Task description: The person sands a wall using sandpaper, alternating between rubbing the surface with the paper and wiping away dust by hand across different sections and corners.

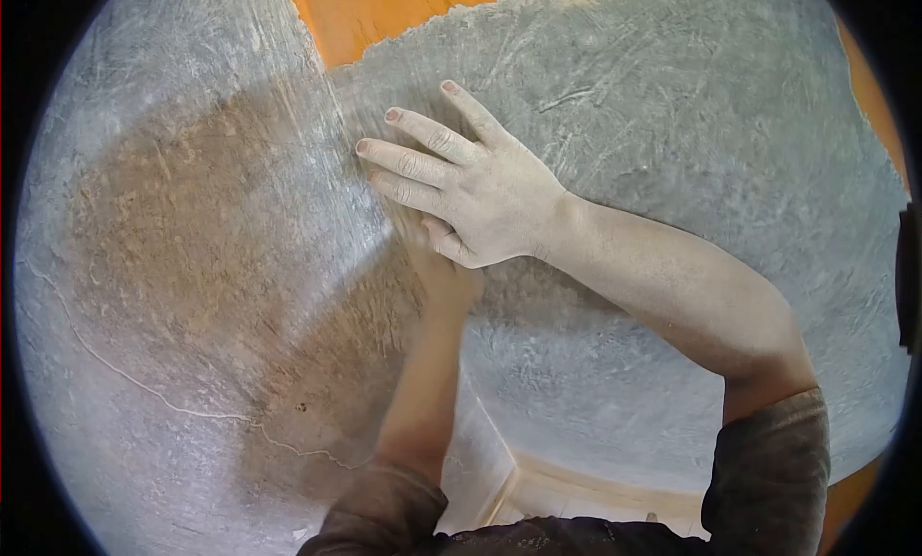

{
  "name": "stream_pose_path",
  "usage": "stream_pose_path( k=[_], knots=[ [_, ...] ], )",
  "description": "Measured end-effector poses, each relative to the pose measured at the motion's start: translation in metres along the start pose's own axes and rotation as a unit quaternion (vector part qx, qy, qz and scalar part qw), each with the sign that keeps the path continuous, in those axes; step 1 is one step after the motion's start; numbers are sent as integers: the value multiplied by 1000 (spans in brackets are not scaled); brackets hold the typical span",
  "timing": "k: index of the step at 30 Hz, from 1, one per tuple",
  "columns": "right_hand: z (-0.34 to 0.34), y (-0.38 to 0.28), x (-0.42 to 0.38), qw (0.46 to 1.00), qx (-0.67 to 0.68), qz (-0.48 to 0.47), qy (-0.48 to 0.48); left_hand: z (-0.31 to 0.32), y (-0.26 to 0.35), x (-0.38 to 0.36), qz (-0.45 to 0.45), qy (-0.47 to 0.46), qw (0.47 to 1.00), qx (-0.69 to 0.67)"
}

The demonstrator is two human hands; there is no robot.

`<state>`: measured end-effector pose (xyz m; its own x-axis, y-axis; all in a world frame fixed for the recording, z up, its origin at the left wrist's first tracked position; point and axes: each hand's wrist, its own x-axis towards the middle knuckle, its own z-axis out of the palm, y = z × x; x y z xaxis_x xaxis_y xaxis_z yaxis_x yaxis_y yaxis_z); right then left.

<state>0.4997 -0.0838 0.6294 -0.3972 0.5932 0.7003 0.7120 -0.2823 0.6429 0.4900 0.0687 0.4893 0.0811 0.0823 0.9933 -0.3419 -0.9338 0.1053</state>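
Observation:
My right hand [471, 186], coated in pale dust, lies over the rough grey plastered wall [634, 105] near the inside corner. Its fingers are stretched out and spread toward the left, with the thumb below; no tool shows in it. Directly beneath it in this view is my left hand [449, 279], raised from below to the same corner. The right hand covers the left fingers, so what they hold, if anything, is hidden. Left of the corner, the adjoining plastered wall [182, 220] has brownish patches and scratch marks.
Orange paint [413, 13] meets the ragged plaster edge at the top, with more along the right edge. A thin wavy crack [182, 409] crosses the lower left wall. Pale floor [576, 498] shows at the bottom, and a dark object [908, 278] stands at the far right.

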Motion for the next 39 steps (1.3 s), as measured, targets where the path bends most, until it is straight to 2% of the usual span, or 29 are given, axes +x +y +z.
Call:
stream_pose_path(
  k=[1,4,7,9,11,13,14,17,20,22,23,25,26,27,29,32,34,36,37,39],
  knots=[
    [-1,1,0,1000,1,-5,-8,-1,4,-20,-3,-1,1000,5],
    [-2,3,5,1000,2,-8,-10,-7,12,-6,9,-12,999,33],
    [-1,3,9,999,15,2,35,-5,-6,47,-41,-35,997,-47],
    [-3,4,10,997,32,35,67,8,-25,46,-75,-23,989,-128],
    [-3,4,6,998,28,35,45,16,-35,37,-109,-8,972,-208],
    [-1,4,2,999,34,32,28,10,-10,8,-90,12,989,-114],
    [1,3,0,998,44,28,21,0,16,-16,-53,23,998,22],
    [5,2,3,999,39,24,13,-5,5,-25,3,14,995,102],
    [3,2,7,999,18,21,20,-8,10,84,69,28,993,-91],
    [0,2,10,999,7,22,24,-12,-7,104,64,-17,984,-167],
    [-2,3,10,999,5,23,23,-12,-17,97,28,-49,978,-199],
    [-2,3,6,999,7,25,33,-13,12,81,7,-8,990,-143],
    [-2,4,4,999,8,23,45,-15,52,66,26,68,996,-55],
    [-2,4,1,998,10,23,58,-10,41,0,7,31,999,43],
    [-4,3,1,999,-6,20,48,-4,23,-56,-20,-4,995,102],
    [0,2,5,999,-16,14,47,-3,17,-24,-52,36,998,-21],
    [3,2,6,998,-14,21,57,-1,-20,34,-85,17,977,-195],
    [2,0,6,997,-1,36,67,-6,-15,55,-57,7,972,-229],
    [0,3,5,998,28,2,63,-8,8,60,-2,41,990,-132],
    [-4,13,1,993,83,-62,58,2,26,13,-18,62,998,-21]
  ],
)
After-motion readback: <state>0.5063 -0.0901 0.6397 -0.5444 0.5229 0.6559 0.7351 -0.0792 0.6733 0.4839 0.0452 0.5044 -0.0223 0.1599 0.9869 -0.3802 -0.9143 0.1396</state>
